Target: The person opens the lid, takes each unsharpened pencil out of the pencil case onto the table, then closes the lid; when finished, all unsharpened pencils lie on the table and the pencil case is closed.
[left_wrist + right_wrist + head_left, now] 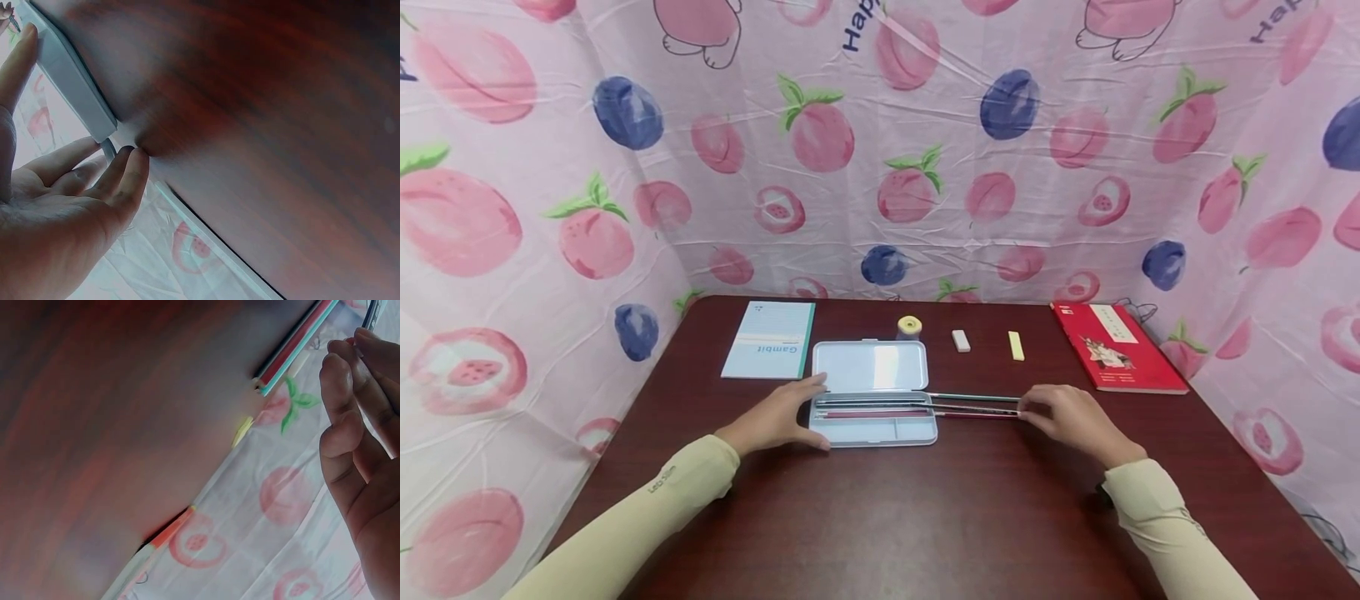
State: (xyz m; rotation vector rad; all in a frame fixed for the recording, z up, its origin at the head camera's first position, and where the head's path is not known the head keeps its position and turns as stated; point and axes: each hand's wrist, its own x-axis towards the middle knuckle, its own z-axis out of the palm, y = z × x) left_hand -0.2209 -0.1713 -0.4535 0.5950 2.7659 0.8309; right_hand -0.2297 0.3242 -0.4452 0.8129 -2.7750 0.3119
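Peach-print cloth point(940, 125) is hung behind dk. brn. table point(887, 517). Red book point(1138, 358) is placed far R. Pencil case point(850, 432) is laid open mid-table, w/ notebook point(767, 350) set beyond, to L. Case's L end is touched by L hand point(775, 417), thumb & fingers spread; by R hand point(1071, 418), well apart, a dk. pencil point(973, 409) is pinched at its end. Other pencils point(977, 397) are seen beside it. Tape roll point(909, 326), yellow stick point(1016, 346) & white eraser point(961, 341) are spaced out behind.

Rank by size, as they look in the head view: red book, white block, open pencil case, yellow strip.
1. Open pencil case
2. Red book
3. Yellow strip and white block: too alike to rank
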